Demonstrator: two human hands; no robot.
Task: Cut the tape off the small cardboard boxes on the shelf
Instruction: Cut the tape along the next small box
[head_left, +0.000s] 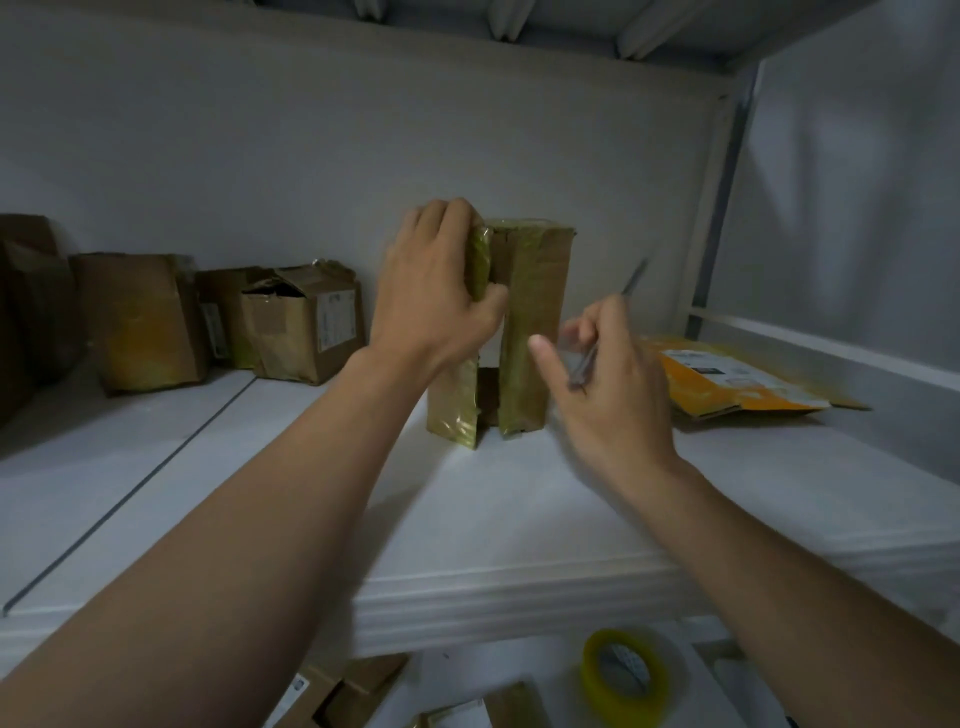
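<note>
Standing upright in the middle of the white shelf, the taped cardboard box shows its front flaps parted. The left hand grips the left flap, fingers curled over its top and thumb in the gap. The right hand, just beside the box, pinches a thin, blurred blade. Other boxes sit well to the left, and a flattened yellow package lies to the right

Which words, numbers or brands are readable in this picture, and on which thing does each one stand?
None can be read.
White side label on the crumpled brown cardboard box: blurred.
White printed label on the flat yellow mailer: too small, blurred.
White corner label on the brown cardboard box below the shelf: blurred.
</note>
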